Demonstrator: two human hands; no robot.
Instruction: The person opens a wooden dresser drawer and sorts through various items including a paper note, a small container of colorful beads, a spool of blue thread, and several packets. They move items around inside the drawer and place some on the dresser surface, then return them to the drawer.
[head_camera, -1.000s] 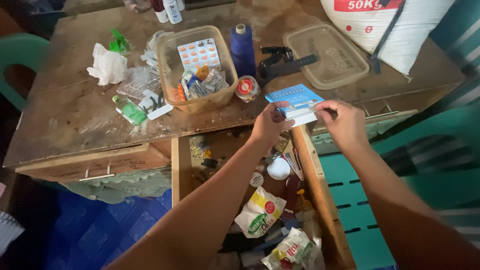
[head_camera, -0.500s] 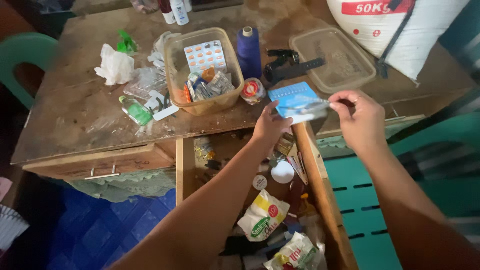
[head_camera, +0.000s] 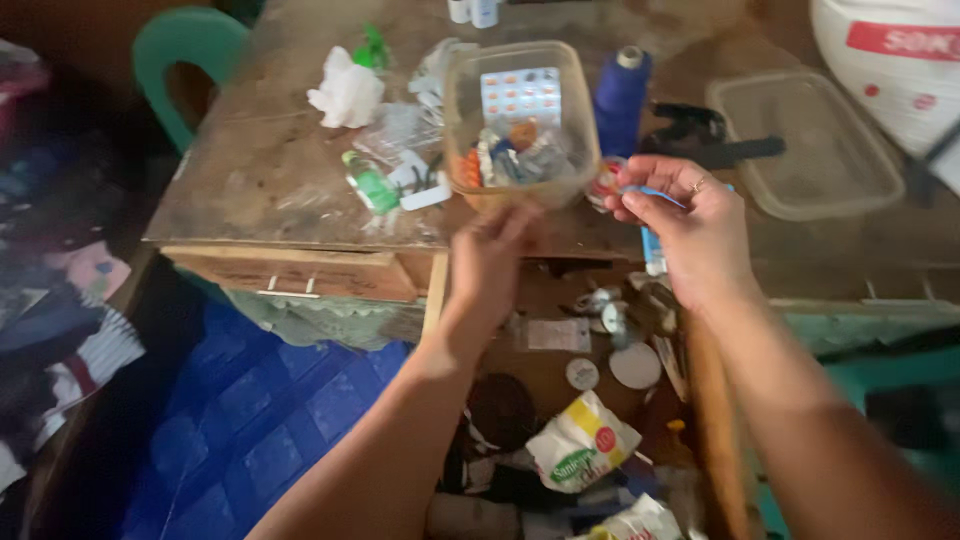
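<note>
My right hand (head_camera: 692, 228) is shut on a blue and white card (head_camera: 652, 248), held edge-on above the table's front edge, just right of a clear plastic tub (head_camera: 452, 100). The tub holds a blister sheet of orange pills (head_camera: 520, 94) and other small packets. My left hand (head_camera: 488, 262) reaches up with its fingertips at the tub's front wall; nothing is in it. Both hands hover over an open wooden drawer (head_camera: 708, 400) full of clutter. The picture is blurred.
On the worn wooden table (head_camera: 250, 190) lie a crumpled tissue (head_camera: 345, 92), a small green bottle (head_camera: 370, 186), a blue thread spool (head_camera: 621, 96), a black tool (head_camera: 712, 136), a clear lid (head_camera: 812, 150) and a white sack (head_camera: 895, 60). A white-yellow sachet (head_camera: 582, 440) lies in the drawer. A green chair (head_camera: 186, 48) stands far left.
My left hand has let go of the blue card and moved left to the tub. My right hand keeps the card, turned edge-on and brought left. The view has swung left.
</note>
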